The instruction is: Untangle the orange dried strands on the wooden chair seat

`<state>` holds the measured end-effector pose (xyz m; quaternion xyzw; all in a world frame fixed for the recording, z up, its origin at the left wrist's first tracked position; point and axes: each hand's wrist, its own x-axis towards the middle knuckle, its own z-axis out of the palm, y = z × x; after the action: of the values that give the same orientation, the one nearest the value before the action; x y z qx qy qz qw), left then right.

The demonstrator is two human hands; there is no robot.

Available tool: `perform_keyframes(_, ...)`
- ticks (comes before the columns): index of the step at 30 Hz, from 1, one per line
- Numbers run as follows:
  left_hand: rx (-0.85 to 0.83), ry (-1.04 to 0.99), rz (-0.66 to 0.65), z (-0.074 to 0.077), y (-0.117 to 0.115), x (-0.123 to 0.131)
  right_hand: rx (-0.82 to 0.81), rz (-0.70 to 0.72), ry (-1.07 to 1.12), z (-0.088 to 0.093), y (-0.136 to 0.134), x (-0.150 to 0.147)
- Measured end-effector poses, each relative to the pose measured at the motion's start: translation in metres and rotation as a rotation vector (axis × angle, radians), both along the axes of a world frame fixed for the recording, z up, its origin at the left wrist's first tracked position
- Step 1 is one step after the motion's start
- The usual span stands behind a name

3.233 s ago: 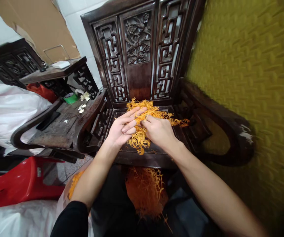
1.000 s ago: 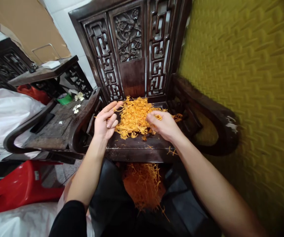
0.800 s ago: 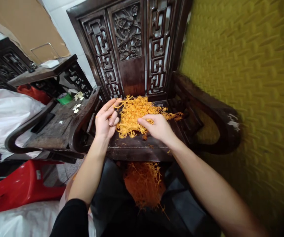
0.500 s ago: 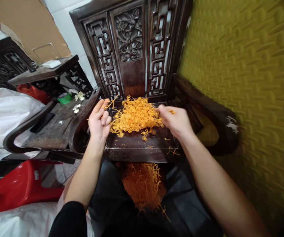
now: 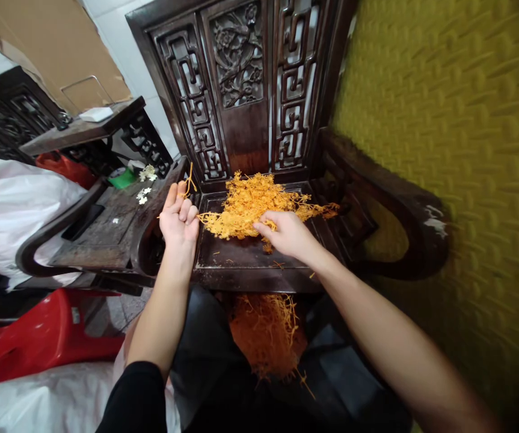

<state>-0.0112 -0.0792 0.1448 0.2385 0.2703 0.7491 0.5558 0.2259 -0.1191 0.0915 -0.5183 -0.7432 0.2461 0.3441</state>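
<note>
Setting: a person is sitting facing a dark carved wooden chair (image 5: 259,264), looking down at their own two bare forearms reaching over its seat.
Main pile: a heap of thin orange strands (image 5: 252,204) is lying on the chair seat, toward the back, close to the carved backrest.
Left hand: the left hand (image 5: 178,213) is hovering at the left edge of the seat, beside the armrest, fingers curled loosely, pinching a few orange strands (image 5: 190,180) that are sticking up above the fingertips.
Right hand: the right hand (image 5: 286,231) is resting on the front edge of the heap, its fingertips closing together on a small tuft of strands.
Lap: a second heap of orange strands (image 5: 266,331) is lying lower down, on dark fabric in front of the seat.
Left side: a second dark chair (image 5: 106,228) is standing just beside the first, with small white flowers (image 5: 144,193) on its seat; a red plastic stool (image 5: 42,337) is sitting below it.
Right side: a yellow textured wall (image 5: 444,120) is filling the view.
</note>
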Motion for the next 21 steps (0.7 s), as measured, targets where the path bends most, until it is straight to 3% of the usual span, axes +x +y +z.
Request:
perform_keyframes(7,-0.014,0.036,0.070,-0.002,0.010,-0.014,0.084,-0.091,0.043,-0.007,0.011,0.002)
perform_keyframes(10,0.007,-0.028,0.198,0.003,0.012,-0.028,0.024,-0.316,0.335,-0.007,0.020,0.022)
perform_keyframes(12,0.007,-0.050,0.233,0.005,0.011,-0.033,-0.102,-0.412,0.610,-0.004,0.024,0.034)
perform_keyframes(16,-0.007,0.042,0.064,0.003,0.008,-0.024,-0.297,-0.319,0.920,-0.001,0.020,0.036)
perform_keyframes(21,-0.020,0.056,-0.015,-0.002,0.009,-0.011,-0.266,-0.287,1.088,-0.004,0.016,0.020)
